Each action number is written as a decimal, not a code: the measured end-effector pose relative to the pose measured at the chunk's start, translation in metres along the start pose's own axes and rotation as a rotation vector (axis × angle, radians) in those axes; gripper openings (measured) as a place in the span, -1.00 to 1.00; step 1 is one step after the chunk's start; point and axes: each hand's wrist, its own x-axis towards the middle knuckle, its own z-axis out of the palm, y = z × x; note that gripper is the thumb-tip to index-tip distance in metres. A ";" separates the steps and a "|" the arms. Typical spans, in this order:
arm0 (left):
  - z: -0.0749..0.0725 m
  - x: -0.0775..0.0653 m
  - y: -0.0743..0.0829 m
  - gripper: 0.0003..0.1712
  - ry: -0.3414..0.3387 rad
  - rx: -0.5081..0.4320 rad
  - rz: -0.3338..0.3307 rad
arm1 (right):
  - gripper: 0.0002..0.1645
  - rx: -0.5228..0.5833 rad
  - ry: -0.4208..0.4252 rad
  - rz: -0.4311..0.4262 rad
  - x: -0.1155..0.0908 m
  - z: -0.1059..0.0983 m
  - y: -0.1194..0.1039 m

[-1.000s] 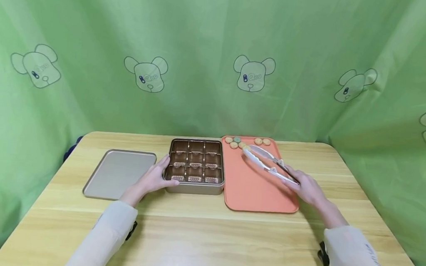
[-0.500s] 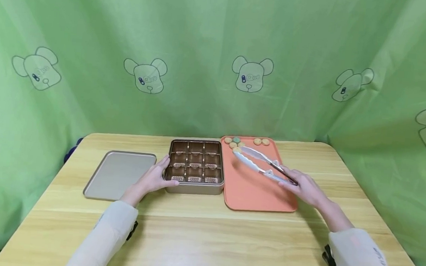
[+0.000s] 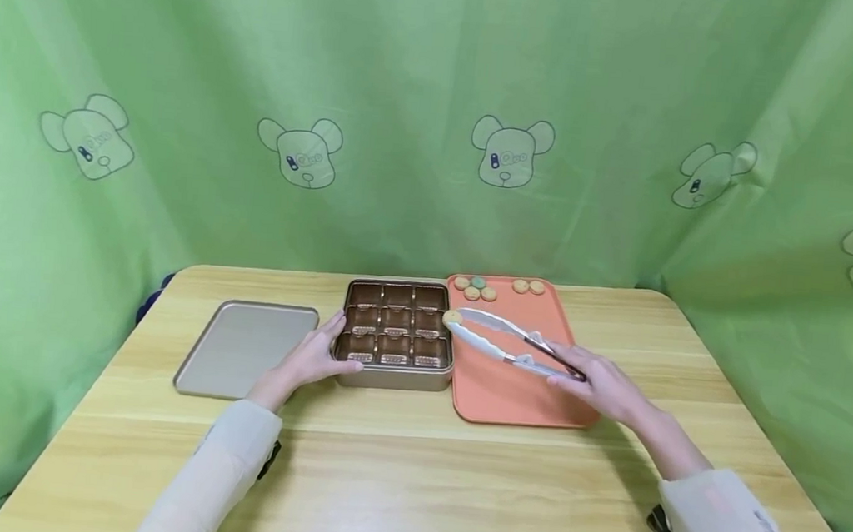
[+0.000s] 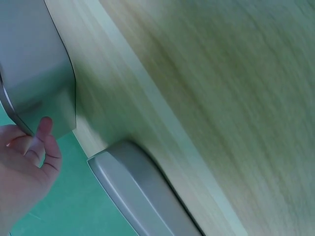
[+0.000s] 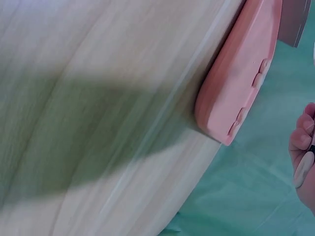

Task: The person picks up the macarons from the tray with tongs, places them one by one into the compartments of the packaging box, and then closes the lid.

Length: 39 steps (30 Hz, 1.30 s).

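Observation:
In the head view, my right hand (image 3: 607, 386) grips metal tongs (image 3: 514, 344) with scalloped ends. Between the tips sits a round, tan macaron-like biscuit (image 3: 452, 318), over the right edge of the square tin (image 3: 391, 378). A brown insert (image 3: 396, 322) with several compartments fills the tin. My left hand (image 3: 312, 356) rests spread at the tin's front left corner, fingers along the left side and thumb at the front. The left wrist view shows this hand (image 4: 24, 172) against the tin's wall (image 4: 42, 64). Only part of the right hand (image 5: 306, 147) appears in the right wrist view.
An orange tray (image 3: 514, 398) lies right of the tin, with several biscuits at its back edge, including a green one (image 3: 478, 283). A flat metal lid (image 3: 247, 348) lies to the left. Green curtains (image 3: 400, 214) surround the wooden table (image 3: 409, 482).
The right hand's tongs have moved left and nearer with the biscuit, from the tray's back area to the tin's right edge. The left hand stays at the tin's corner.

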 end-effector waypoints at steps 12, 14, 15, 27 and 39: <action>0.000 0.001 0.000 0.18 -0.012 -0.007 -0.021 | -0.34 -0.053 -0.057 -0.088 0.002 0.004 -0.015; 0.000 0.001 -0.001 0.17 -0.009 -0.001 -0.019 | -0.35 -0.053 -0.061 -0.098 0.004 0.003 -0.016; 0.000 0.001 -0.002 0.17 -0.004 0.000 -0.018 | -0.35 -0.053 -0.064 -0.103 0.004 0.003 -0.017; -0.001 0.002 0.000 0.16 -0.005 0.009 -0.013 | -0.32 -0.077 -0.110 -0.114 0.007 -0.004 -0.020; 0.000 0.001 -0.001 0.17 -0.016 0.006 -0.012 | -0.34 -0.067 -0.104 -0.145 0.007 -0.007 -0.021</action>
